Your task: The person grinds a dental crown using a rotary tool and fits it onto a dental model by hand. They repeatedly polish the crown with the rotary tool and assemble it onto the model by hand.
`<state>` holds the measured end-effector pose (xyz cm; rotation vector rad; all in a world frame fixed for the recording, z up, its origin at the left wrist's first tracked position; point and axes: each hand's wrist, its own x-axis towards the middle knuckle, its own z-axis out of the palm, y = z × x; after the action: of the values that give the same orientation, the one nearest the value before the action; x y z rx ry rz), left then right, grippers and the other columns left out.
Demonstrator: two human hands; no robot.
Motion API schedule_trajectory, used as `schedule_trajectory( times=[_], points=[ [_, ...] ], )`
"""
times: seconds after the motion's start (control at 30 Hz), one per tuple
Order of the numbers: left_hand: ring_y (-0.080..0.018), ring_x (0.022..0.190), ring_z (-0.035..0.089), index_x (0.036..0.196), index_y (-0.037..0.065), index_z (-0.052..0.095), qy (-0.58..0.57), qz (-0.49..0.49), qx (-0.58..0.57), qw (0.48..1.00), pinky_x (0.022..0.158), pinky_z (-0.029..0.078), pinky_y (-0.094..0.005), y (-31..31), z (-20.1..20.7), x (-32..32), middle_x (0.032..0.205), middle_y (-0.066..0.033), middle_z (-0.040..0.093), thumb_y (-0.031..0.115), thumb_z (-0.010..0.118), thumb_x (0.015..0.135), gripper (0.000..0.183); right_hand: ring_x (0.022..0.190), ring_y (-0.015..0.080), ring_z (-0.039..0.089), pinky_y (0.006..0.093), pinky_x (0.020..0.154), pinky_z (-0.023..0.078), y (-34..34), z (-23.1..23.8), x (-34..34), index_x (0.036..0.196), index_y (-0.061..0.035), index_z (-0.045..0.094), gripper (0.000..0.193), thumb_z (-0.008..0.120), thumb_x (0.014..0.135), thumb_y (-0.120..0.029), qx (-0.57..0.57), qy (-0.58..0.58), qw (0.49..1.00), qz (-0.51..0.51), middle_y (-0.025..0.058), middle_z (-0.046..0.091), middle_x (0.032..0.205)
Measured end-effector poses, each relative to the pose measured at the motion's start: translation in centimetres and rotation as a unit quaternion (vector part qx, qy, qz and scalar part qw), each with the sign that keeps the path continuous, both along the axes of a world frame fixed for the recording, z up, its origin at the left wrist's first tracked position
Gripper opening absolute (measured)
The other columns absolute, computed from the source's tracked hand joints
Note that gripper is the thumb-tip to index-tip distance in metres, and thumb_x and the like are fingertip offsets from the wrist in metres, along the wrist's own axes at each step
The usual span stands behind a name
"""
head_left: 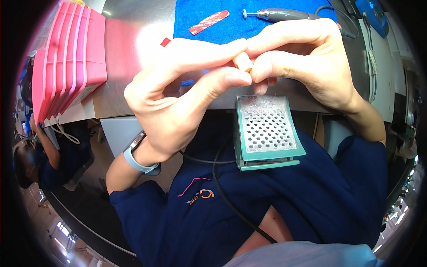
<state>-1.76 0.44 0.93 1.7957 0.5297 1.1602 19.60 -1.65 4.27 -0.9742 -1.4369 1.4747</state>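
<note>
Thumbs and forefingers of both hands meet over the metal bench, pinched around a small pale-orange block (243, 62). My left hand (173, 89) grips it from the left and my right hand (307, 58) from the right; both are closed. The fingertips cover part of the block, so its full shape does not show. Just below the hands is a green-framed box with a perforated metal top (269, 127). Beyond them, a grey rotary handpiece (284, 15) with a small disc tip lies on a blue cloth (249, 33).
A red strip (209, 22) lies on the cloth, and a small red piece (165, 42) on the metal bench (122, 53). Pink ribbed trays (73, 58) stand at left. A blue device (372, 17) and cables sit far right. Another person (44, 155) is at far left.
</note>
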Motion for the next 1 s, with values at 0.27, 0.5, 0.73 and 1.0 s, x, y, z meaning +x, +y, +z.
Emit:
schedule_trajectory(
  times=[0.27,0.5,0.73,1.0],
  points=[
    [-0.0088,0.064,0.057,0.108,-0.005,0.064,-0.014,-0.01,0.047,0.999,0.06,0.043,-0.0198,0.33,-0.25,-0.01,0.086,-0.0093,0.065,0.006,0.067,0.088,0.023,0.067,0.021,0.066,0.0293,0.062,0.054,-0.22,-0.34,-0.04,0.094,0.009,0.067,0.012,0.061,0.084,0.009,0.022,0.019,1.0,0.01,0.0171,0.067,0.083],
    [-0.0079,0.064,0.056,0.108,-0.005,0.065,0.022,0.017,0.021,0.999,0.06,0.042,-0.0195,0.1,0.01,-0.14,0.087,-0.0084,0.065,0.012,0.066,0.09,0.025,0.065,0.0184,0.066,0.0277,0.061,0.054,-0.28,-0.2,-0.25,0.091,0.0078,0.067,0.008,0.064,0.084,0.005,-0.013,0.008,1.0,-0.004,0.0151,0.067,0.082],
    [-0.0089,0.067,0.057,0.111,-0.005,0.065,0.01,0.022,0.006,1.0,0.058,0.041,-0.019,-0.06,-0.13,0.13,0.087,-0.008,0.064,0.01,0.065,0.091,0.025,0.064,0.0165,0.065,0.0261,0.06,0.053,-0.15,-0.16,-0.34,0.094,0.0067,0.068,0.01,0.065,0.085,0.002,-0.026,-0.011,0.999,-0.022,0.0132,0.068,0.082],
    [-0.0104,0.072,0.06,0.119,-0.004,0.062,0.029,0.037,0.018,0.999,0.058,0.043,-0.0189,0.04,-0.18,0.04,0.091,-0.0078,0.064,0.004,0.065,0.089,0.031,0.063,0.0148,0.064,0.0248,0.058,0.05,0.05,-0.01,-0.34,0.099,0.006,0.067,0.017,0.065,0.087,-0.005,-0.049,-0.03,0.998,-0.022,0.0123,0.068,0.083]
  ],
)
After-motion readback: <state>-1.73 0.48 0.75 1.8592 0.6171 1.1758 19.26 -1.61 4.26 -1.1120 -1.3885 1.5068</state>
